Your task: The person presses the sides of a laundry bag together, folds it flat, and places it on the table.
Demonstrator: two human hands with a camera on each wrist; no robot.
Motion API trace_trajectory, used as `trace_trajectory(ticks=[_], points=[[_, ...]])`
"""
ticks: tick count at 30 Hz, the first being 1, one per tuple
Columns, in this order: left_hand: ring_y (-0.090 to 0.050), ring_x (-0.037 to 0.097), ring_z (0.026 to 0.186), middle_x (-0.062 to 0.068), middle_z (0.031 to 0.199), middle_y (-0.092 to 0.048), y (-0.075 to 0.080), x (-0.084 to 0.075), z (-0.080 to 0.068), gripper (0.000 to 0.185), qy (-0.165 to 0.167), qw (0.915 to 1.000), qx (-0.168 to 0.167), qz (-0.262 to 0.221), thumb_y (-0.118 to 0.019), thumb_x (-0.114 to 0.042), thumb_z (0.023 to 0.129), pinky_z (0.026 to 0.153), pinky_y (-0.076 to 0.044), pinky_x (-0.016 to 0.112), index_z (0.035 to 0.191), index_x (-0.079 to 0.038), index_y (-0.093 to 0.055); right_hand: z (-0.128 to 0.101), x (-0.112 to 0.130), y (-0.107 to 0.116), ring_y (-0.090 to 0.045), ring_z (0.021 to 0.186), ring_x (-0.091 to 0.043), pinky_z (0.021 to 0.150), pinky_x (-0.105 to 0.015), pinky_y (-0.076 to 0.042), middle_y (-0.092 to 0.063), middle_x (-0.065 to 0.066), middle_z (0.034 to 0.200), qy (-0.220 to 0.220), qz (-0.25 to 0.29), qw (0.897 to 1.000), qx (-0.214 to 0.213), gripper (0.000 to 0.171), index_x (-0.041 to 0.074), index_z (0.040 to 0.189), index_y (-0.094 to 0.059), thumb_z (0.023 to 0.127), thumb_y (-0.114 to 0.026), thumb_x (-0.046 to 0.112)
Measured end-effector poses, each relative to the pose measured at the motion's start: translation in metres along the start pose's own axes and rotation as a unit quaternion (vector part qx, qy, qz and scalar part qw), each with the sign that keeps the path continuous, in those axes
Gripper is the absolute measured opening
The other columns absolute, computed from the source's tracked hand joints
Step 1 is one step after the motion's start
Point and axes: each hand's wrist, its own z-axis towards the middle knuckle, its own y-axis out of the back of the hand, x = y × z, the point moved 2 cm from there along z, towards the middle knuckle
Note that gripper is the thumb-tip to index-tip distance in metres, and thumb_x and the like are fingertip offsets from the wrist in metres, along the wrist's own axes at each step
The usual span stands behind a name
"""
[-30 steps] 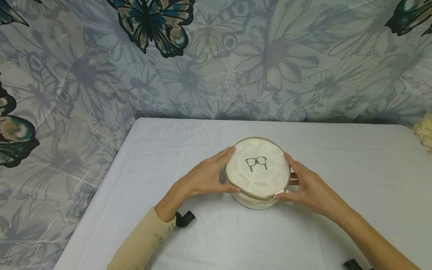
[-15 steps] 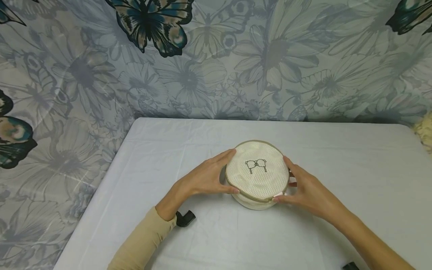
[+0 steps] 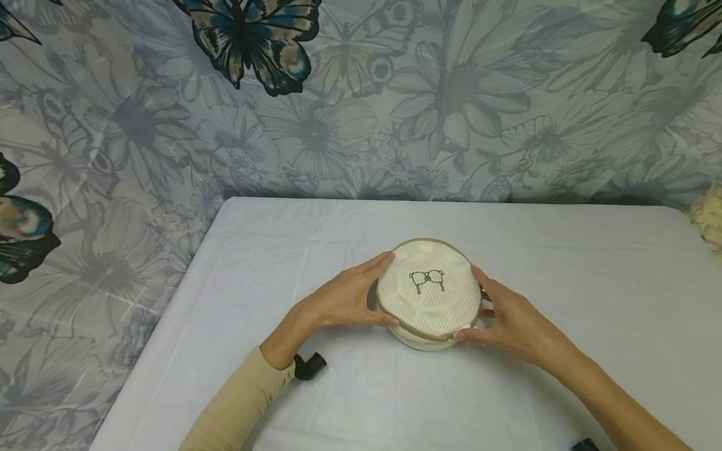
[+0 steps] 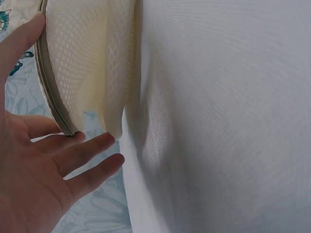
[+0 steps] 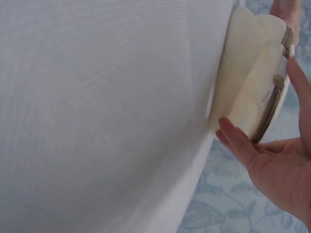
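A round cream mesh laundry bag (image 3: pixel 431 307) stands on the white-covered table, its zipper running round the top edge. Its flat lid carries a dark line drawing (image 3: pixel 427 281) shaped like a bra or a pair of glasses. My left hand (image 3: pixel 350 294) grips the bag's left side, thumb at the near rim and fingers at the far rim. On the opposite side my right hand (image 3: pixel 507 316) holds it with thumb and fingers, the thumb close to the zipper end. The mesh wall (image 4: pixel 87 53) sags in soft folds in the left wrist view; the zipper pull (image 5: pixel 278 81) shows in the right wrist view.
White cloth covers the table (image 3: pixel 316 238). Behind it and to the left hangs a floral and butterfly-printed curtain (image 3: pixel 350 138). A yellowish ruffled thing (image 3: pixel 708 219) sits at the far right edge. A black wrist device (image 3: pixel 309 366) is on the left wrist.
The bag's lid has sunk lower and its far edge has come slightly nearer. My right hand has shifted a little down and left with it; the left hand has barely moved.
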Motion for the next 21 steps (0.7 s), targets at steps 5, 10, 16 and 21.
trace_trajectory(ticks=[5, 10, 16, 21], points=[[-0.020, 0.018, 0.149, 0.014, 0.164, -0.017, -0.0005, -0.0003, -0.0008, 0.119, -0.004, 0.9999, 0.006, -0.008, -0.078, -0.061, 0.077, 0.119, -0.023, 0.032, 0.159, -0.004, -0.012, -0.0005, 0.0013, -0.0014, -0.063, 0.112, -0.044, 0.086, -0.049, -0.055, -0.039, -0.035, 0.147, 0.011, -0.034, 0.999, -0.005, 0.121, -0.011, 0.153, -0.019, 0.075, -0.079, 0.058], [-0.020, 0.018, 0.149, 0.014, 0.165, -0.015, -0.0021, -0.0007, -0.0009, 0.119, 0.002, 0.9998, 0.013, -0.014, -0.076, -0.062, 0.078, 0.119, -0.023, 0.030, 0.159, -0.004, -0.012, -0.0011, 0.0030, -0.0028, -0.065, 0.108, -0.042, 0.086, -0.050, -0.055, -0.041, -0.035, 0.145, 0.019, -0.050, 0.999, -0.010, 0.117, -0.011, 0.152, -0.021, 0.076, -0.079, 0.056], [-0.019, 0.017, 0.149, 0.013, 0.165, -0.014, -0.0031, -0.0020, -0.0019, 0.115, 0.016, 0.9996, 0.021, -0.007, -0.073, -0.062, 0.080, 0.119, -0.023, 0.031, 0.159, -0.005, -0.011, -0.0012, 0.0029, -0.0043, -0.067, 0.106, -0.041, 0.086, -0.050, -0.055, -0.042, -0.035, 0.144, 0.016, -0.056, 0.998, -0.010, 0.118, -0.011, 0.152, -0.021, 0.075, -0.079, 0.056], [-0.020, 0.017, 0.149, 0.012, 0.165, -0.015, -0.0045, -0.0031, -0.0024, 0.111, 0.028, 0.9994, 0.021, -0.002, -0.073, -0.059, 0.083, 0.119, -0.023, 0.031, 0.159, -0.006, -0.012, -0.0014, 0.0023, -0.0060, -0.067, 0.106, -0.039, 0.087, -0.049, -0.055, -0.042, -0.034, 0.144, 0.012, -0.056, 0.998, -0.006, 0.118, -0.012, 0.152, -0.021, 0.075, -0.079, 0.056]])
